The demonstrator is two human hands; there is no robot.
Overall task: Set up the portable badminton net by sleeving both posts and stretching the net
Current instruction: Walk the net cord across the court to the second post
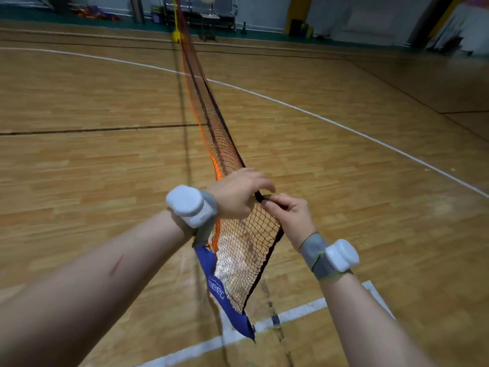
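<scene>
Both hands clamp the net point(246, 242) at its free end — left hand point(235, 193) curled over the top, right hand point(289, 213) pinching the black edge band point(262, 197) — far post point(175, 17) already sleeved, blue sleeve point(215, 282) dangling, so I'd open its mouth and pull level.

Single head-worn wide-angle view: faces forward, down along net point(211, 123) toward far post point(175, 14); hands point(238, 193) near, below centre.
</scene>
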